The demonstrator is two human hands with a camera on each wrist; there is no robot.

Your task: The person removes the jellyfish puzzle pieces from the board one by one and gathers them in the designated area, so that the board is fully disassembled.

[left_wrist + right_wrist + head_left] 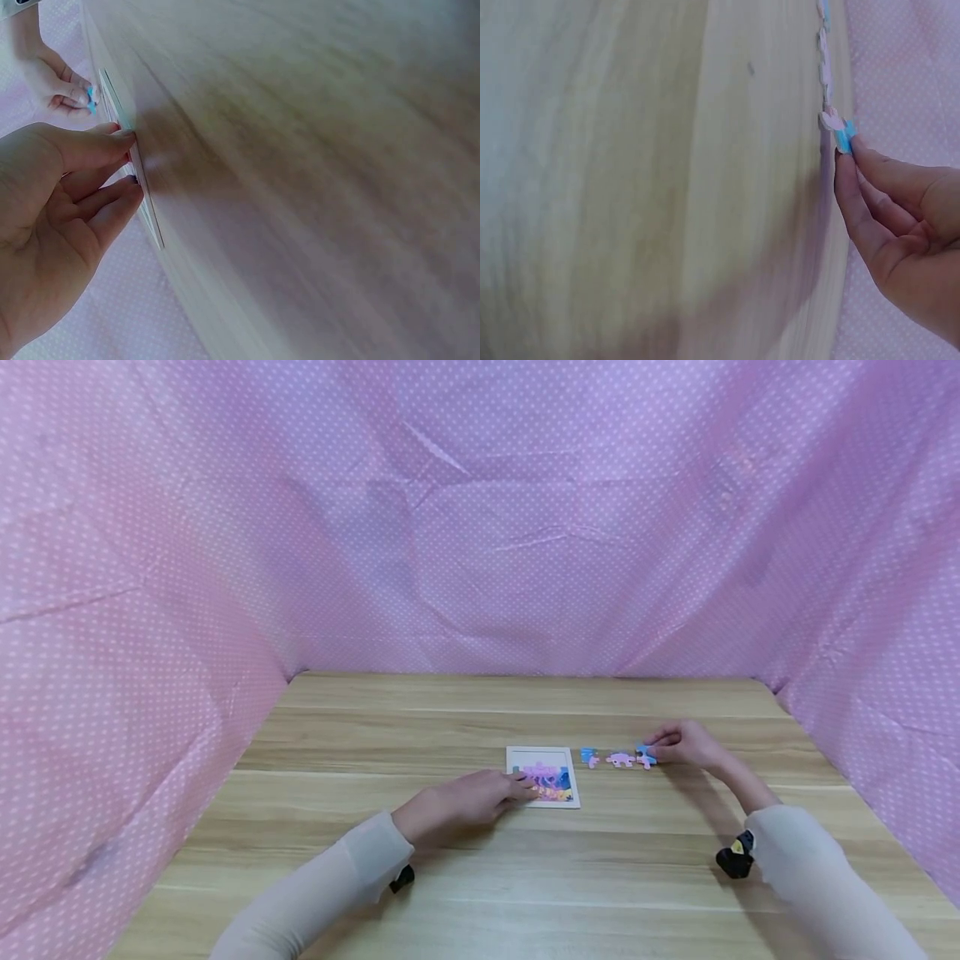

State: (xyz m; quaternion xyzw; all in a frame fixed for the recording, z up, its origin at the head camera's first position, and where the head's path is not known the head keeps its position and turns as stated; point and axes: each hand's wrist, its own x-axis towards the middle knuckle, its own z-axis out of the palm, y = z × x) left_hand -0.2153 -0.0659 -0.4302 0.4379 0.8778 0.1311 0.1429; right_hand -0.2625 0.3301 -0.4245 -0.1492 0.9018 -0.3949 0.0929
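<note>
My left hand rests its fingertips on the lower left of a small white-rimmed puzzle tray. Joined pieces with a pink, blue and yellow picture cover its lower part; its upper strip shows bare white. To the tray's right, my right hand pinches a blue-and-pink jigsaw piece between thumb and fingers. That piece looks tilted up at the held end in the right wrist view. Left of it lie a pink jigsaw piece and another blue-and-pink jigsaw piece.
A wood-grain table lies under everything. Pink dotted cloth hangs at the back and both sides. A black wrist-worn device sits below the right sleeve, and a dark one below the left sleeve.
</note>
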